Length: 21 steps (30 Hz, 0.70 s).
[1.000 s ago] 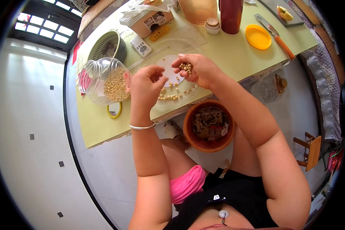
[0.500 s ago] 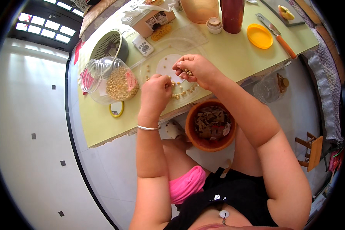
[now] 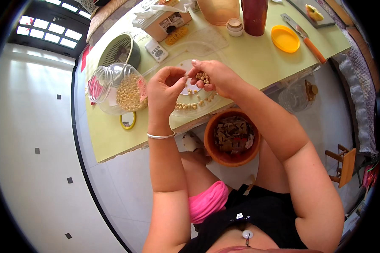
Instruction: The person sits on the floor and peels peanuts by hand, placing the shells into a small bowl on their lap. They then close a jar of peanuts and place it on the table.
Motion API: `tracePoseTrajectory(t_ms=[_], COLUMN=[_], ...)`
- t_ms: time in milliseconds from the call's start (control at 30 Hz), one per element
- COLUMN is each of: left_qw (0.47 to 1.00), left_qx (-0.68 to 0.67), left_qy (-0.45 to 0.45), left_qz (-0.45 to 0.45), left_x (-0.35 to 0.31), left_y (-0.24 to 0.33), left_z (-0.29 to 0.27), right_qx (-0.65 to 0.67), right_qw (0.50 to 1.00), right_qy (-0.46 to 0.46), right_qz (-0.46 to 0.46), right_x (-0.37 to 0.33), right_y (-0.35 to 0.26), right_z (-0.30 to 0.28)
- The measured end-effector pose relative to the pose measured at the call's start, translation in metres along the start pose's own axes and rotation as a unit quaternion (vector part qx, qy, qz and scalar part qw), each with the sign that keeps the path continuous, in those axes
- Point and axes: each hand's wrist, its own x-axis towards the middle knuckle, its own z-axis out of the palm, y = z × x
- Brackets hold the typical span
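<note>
My right hand (image 3: 213,78) is cupped around several round pale-yellow beans (image 3: 202,77), which show between its curled fingers and thumb. Beside it, my left hand (image 3: 164,88) holds thumb and forefinger in a pinch near the right fingertips; anything between them is too small to make out. Below both hands lies a clear plastic lid or tray (image 3: 215,107) with a whitish round centre. More loose beans (image 3: 190,106) form a curved row along its near side. Left of my left hand, a clear plastic jar (image 3: 109,90) rests on its side, partly filled with the same beans.
Behind the jar stands a green-grey strainer basket (image 3: 133,52). A white remote (image 3: 156,50), a dark red flask (image 3: 254,17), a yellow lid (image 3: 285,39) and an orange-handled knife (image 3: 314,49) lie farther off. Under the table edge is a brown bucket (image 3: 209,141) of scraps.
My left hand has turned and lifted slightly, its thumb now showing beside the right fingers. The right hand has tilted, exposing more beans in it.
</note>
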Motion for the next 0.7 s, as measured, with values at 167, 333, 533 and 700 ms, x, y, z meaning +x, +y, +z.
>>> tracePoseTrajectory(t_ms=[167, 333, 533, 700], left_qw=[0.975, 0.931, 0.925, 0.909], left_qx=[0.194, 0.348, 0.352, 0.389], left_qy=[0.002, -0.036, -0.037, -0.038], left_qz=[0.105, 0.108, 0.138, 0.143], left_x=[-0.005, -0.017, -0.012, -0.008], left_y=[-0.002, -0.014, -0.023, -0.021], left_z=[0.002, 0.007, 0.007, 0.010], right_qx=[0.061, 0.088, 0.049, 0.031], right_qw=[0.998, 0.996, 0.999, 0.999], right_qy=[-0.013, -0.001, -0.001, 0.003], right_qz=[0.027, -0.001, -0.008, -0.018], right_x=[0.002, 0.006, 0.004, 0.002], right_y=[-0.002, -0.001, 0.000, 0.000], right_z=[-0.005, -0.008, -0.006, -0.004])
